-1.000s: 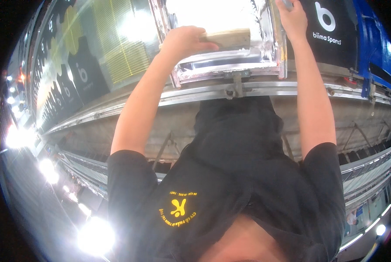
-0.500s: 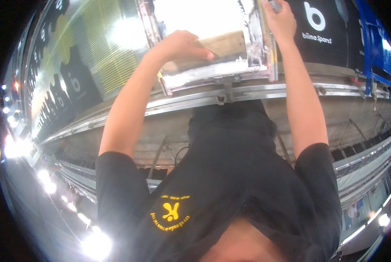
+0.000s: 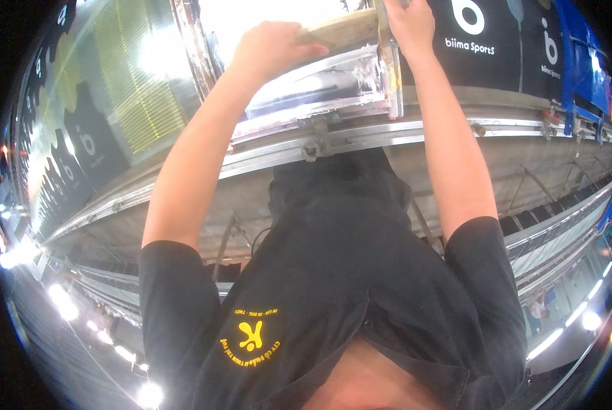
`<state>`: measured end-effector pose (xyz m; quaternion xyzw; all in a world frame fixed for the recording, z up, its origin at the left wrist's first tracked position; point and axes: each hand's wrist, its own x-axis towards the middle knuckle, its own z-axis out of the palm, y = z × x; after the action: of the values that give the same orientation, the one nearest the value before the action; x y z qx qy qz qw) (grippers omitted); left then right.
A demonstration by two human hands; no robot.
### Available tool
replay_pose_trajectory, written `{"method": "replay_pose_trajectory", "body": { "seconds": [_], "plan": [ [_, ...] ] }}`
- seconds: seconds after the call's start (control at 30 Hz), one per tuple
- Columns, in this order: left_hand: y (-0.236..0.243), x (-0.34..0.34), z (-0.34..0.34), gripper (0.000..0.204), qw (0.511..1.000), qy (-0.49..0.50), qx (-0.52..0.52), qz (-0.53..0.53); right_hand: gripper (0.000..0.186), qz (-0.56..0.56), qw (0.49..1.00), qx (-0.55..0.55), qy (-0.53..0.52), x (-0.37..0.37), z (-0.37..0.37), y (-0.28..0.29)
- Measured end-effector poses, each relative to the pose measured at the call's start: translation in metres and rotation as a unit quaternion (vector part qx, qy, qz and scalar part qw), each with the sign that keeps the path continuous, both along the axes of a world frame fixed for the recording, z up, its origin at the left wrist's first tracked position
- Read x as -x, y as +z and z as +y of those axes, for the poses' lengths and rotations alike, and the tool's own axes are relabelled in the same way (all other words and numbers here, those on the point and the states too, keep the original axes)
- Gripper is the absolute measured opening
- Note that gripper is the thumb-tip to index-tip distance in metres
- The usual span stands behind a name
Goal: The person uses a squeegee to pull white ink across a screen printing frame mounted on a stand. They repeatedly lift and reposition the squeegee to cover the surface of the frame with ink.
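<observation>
My left hand is closed on a wooden-handled squeegee, thumb along its near side. The squeegee lies across a printing screen in a metal frame, with white ink smeared along the frame's near and right inner edges. Between squeegee and near edge shows a grey, glossy strip of mesh; the far part is washed out by glare. At the frame's right side, my right hand has its fingers curled by a small grey piece at the picture's top edge. What exactly it grips is cut off.
A metal rail with a clamp runs along the table's near side. Black printed fabric panels lie to the right, beside blue material. Further dark printed pieces and a yellow-striped area are on the left.
My left hand has pushed the squeegee away from the screen's near edge, uncovering a grey strip. My right hand stays beside the frame. The whole view has shifted slightly.
</observation>
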<state>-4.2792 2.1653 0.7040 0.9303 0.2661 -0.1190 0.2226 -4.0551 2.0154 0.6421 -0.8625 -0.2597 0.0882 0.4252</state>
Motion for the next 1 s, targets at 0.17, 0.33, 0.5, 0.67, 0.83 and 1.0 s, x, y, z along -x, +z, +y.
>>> {"method": "replay_pose_trajectory", "body": {
  "seconds": [0.17, 0.33, 0.5, 0.67, 0.83, 1.0],
  "plan": [
    [0.0, -0.004, -0.009, 0.088, 0.998, -0.021, 0.046, 0.033, 0.049, 0.031, 0.999, -0.011, -0.004, 0.001, 0.0, 0.004],
    [-0.011, 0.008, -0.026, 0.088, 0.994, -0.035, 0.09, 0.044, 0.05, 0.032, 0.999, -0.006, -0.003, 0.0, 0.001, 0.004],
    [-0.014, -0.002, -0.022, 0.084, 0.98, -0.066, 0.173, 0.069, 0.051, 0.03, 1.0, 0.004, -0.008, 0.002, 0.001, 0.004],
    [-0.02, -0.002, -0.006, 0.076, 0.975, -0.059, 0.204, 0.065, 0.051, 0.022, 1.0, -0.007, 0.006, -0.001, 0.003, 0.001],
    [0.035, 0.018, 0.03, 0.078, 0.99, -0.021, 0.125, 0.067, 0.065, 0.087, 0.996, 0.023, 0.003, -0.006, -0.003, -0.009],
    [0.09, 0.035, 0.052, 0.074, 0.997, 0.048, 0.047, 0.04, 0.058, 0.049, 0.998, 0.041, 0.006, 0.002, 0.0, 0.002]
  ]
}}
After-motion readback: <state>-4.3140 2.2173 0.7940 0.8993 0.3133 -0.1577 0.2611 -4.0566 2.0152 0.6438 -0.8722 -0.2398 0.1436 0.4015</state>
